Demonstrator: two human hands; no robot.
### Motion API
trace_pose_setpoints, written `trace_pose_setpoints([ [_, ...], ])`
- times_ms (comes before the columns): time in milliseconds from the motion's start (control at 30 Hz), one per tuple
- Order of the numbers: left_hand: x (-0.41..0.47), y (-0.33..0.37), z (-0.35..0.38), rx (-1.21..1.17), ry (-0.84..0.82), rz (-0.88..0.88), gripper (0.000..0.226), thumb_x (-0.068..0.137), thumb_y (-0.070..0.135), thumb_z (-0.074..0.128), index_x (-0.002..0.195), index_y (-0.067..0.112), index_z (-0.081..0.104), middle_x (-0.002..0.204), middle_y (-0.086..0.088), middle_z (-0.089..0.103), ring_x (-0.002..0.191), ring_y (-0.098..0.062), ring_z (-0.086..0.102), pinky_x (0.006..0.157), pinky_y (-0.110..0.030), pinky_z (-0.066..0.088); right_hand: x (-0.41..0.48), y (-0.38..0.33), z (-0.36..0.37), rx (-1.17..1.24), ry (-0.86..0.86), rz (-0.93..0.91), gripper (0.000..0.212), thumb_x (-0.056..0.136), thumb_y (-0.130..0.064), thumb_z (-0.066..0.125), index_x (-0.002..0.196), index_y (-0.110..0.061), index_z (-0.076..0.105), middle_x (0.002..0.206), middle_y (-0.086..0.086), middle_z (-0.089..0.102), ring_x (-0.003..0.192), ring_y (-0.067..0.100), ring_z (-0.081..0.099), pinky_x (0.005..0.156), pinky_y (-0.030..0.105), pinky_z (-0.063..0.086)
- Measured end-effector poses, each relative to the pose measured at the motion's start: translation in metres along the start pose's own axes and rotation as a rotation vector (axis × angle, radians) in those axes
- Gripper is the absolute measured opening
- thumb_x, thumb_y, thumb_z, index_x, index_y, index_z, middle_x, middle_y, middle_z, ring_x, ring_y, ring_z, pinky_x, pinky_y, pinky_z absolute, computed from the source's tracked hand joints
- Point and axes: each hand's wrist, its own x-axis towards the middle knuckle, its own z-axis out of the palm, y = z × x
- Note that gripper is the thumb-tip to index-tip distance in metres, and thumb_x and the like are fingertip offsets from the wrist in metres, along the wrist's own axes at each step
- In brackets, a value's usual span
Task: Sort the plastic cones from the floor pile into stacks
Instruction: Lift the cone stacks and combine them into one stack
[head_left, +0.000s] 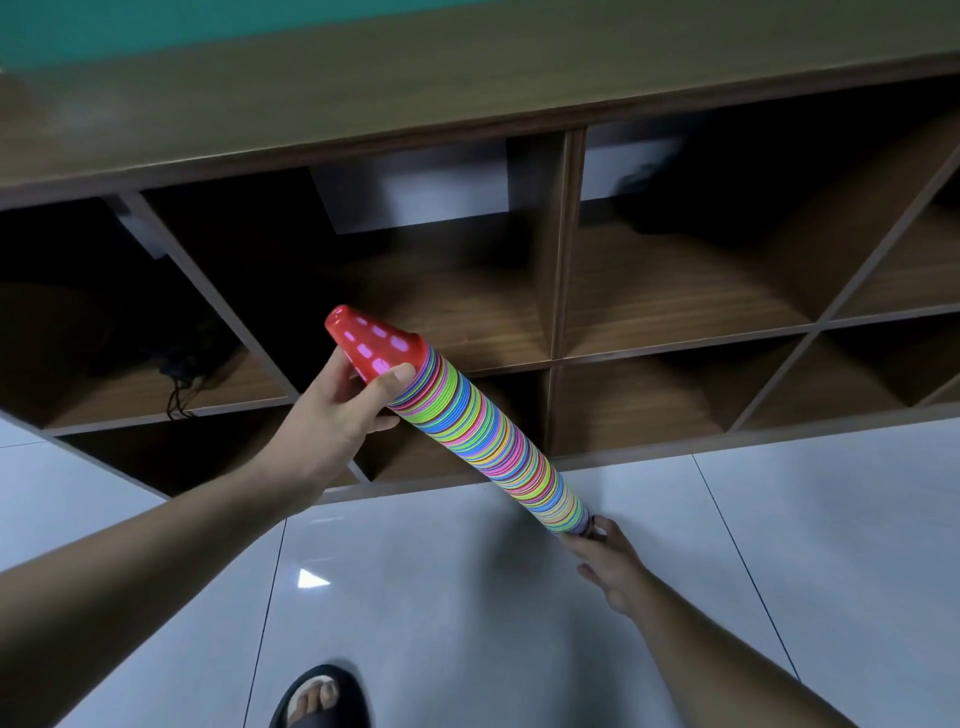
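A long stack of nested plastic cones (488, 436) with many-coloured rims slants from upper left down to the floor at lower right. A red cone with oval holes (371, 340) caps its upper end. My left hand (343, 410) grips the stack just under the red cone, thumb across the rims. At the bottom end my right hand (610, 558) holds the lowest cones with its fingers around them, close to the tiles. No loose cone pile is in view.
A brown wooden shelf unit (561, 249) with open cubbies stands right behind the stack; a dark cable lies in a left cubby (182, 379). Glossy white floor tiles (467, 597) spread below. My foot in a black sandal (322, 696) is at the bottom edge.
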Motion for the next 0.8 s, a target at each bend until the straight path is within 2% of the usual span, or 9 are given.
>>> trace_pose_setpoints([
  [100, 0.0, 0.0, -0.003, -0.031, 0.018, -0.02, 0.059, 0.092, 0.047, 0.074, 0.145, 0.034, 0.051, 0.135, 0.01, 0.068, 0.125, -0.016, 0.068, 0.101, -0.049, 0.06, -0.007, -0.003, 0.004, 0.021, 0.028, 0.007, 0.05, 0.063, -0.044, 0.088, 0.103, -0.027, 0.063, 0.094, 0.004, 0.065, 0.088, 0.017, 0.048, 0.079, 0.042, 0.035],
  [133, 0.0, 0.0, -0.004, -0.049, 0.024, -0.029, 0.059, 0.092, 0.047, 0.075, 0.144, 0.035, 0.051, 0.135, 0.008, 0.068, 0.124, -0.017, 0.069, 0.1, -0.049, 0.061, -0.011, -0.004, 0.004, 0.031, 0.035, 0.023, 0.052, 0.062, -0.045, 0.088, 0.103, -0.029, 0.062, 0.095, 0.006, 0.067, 0.09, 0.024, 0.058, 0.079, 0.042, 0.033],
  [200, -0.002, 0.003, -0.006, -0.093, 0.04, -0.048, 0.058, 0.09, 0.047, 0.076, 0.143, 0.036, 0.052, 0.135, 0.005, 0.069, 0.121, -0.02, 0.071, 0.098, -0.05, 0.061, -0.024, -0.008, 0.004, 0.051, 0.041, 0.038, 0.045, 0.072, -0.037, 0.089, 0.105, -0.031, 0.059, 0.107, 0.014, 0.073, 0.116, 0.032, 0.067, 0.08, 0.041, 0.033],
  [233, -0.004, 0.005, -0.007, -0.111, 0.044, -0.055, 0.059, 0.09, 0.047, 0.076, 0.143, 0.036, 0.053, 0.135, 0.004, 0.069, 0.12, -0.021, 0.072, 0.098, -0.051, 0.062, -0.031, -0.009, 0.004, 0.067, 0.034, 0.04, 0.04, 0.079, -0.03, 0.088, 0.107, -0.029, 0.058, 0.109, 0.012, 0.073, 0.116, 0.027, 0.066, 0.081, 0.04, 0.034],
  [367, -0.014, 0.015, -0.01, -0.135, 0.019, -0.042, 0.054, 0.092, 0.046, 0.074, 0.141, 0.037, 0.054, 0.133, 0.003, 0.071, 0.118, -0.023, 0.073, 0.097, -0.053, 0.061, -0.055, -0.007, 0.0, 0.083, -0.021, 0.039, 0.035, 0.086, -0.021, 0.085, 0.111, -0.021, 0.061, 0.095, -0.001, 0.079, 0.103, 0.014, 0.069, 0.08, 0.041, 0.038],
  [433, -0.021, 0.026, -0.011, -0.155, 0.014, -0.023, 0.052, 0.094, 0.045, 0.074, 0.141, 0.038, 0.054, 0.132, 0.003, 0.072, 0.118, -0.024, 0.073, 0.096, -0.052, 0.061, -0.071, -0.011, -0.005, 0.093, -0.012, 0.028, 0.04, 0.083, -0.022, 0.087, 0.114, -0.02, 0.062, 0.101, -0.001, 0.08, 0.108, 0.016, 0.07, 0.081, 0.042, 0.049],
  [500, -0.027, 0.039, -0.014, -0.174, 0.01, -0.005, 0.052, 0.095, 0.045, 0.073, 0.142, 0.037, 0.054, 0.132, 0.002, 0.072, 0.119, -0.026, 0.073, 0.096, -0.052, 0.062, -0.083, -0.018, -0.014, 0.119, 0.008, 0.01, 0.045, 0.082, -0.019, 0.088, 0.119, -0.016, 0.063, 0.109, 0.003, 0.079, 0.11, 0.02, 0.072, 0.092, 0.046, 0.056],
  [667, -0.048, 0.081, -0.015, -0.255, 0.032, 0.048, 0.042, 0.099, 0.044, 0.069, 0.138, 0.039, 0.056, 0.128, 0.002, 0.075, 0.113, -0.028, 0.076, 0.097, -0.051, 0.06, -0.131, -0.063, -0.049, 0.21, 0.045, -0.065, 0.03, 0.082, 0.007, 0.081, 0.105, -0.006, 0.066, 0.094, 0.011, 0.079, 0.096, 0.027, 0.073, 0.105, 0.043, 0.054],
  [800, -0.07, 0.121, -0.02, -0.342, 0.069, 0.111, 0.045, 0.096, 0.048, 0.071, 0.138, 0.042, 0.057, 0.128, 0.007, 0.074, 0.116, -0.024, 0.074, 0.093, -0.048, 0.062, -0.178, -0.113, -0.081, 0.193, 0.062, -0.173, 0.033, 0.083, 0.007, 0.08, 0.109, -0.009, 0.067, 0.106, 0.012, 0.078, 0.102, 0.023, 0.072, 0.108, 0.038, 0.05],
])
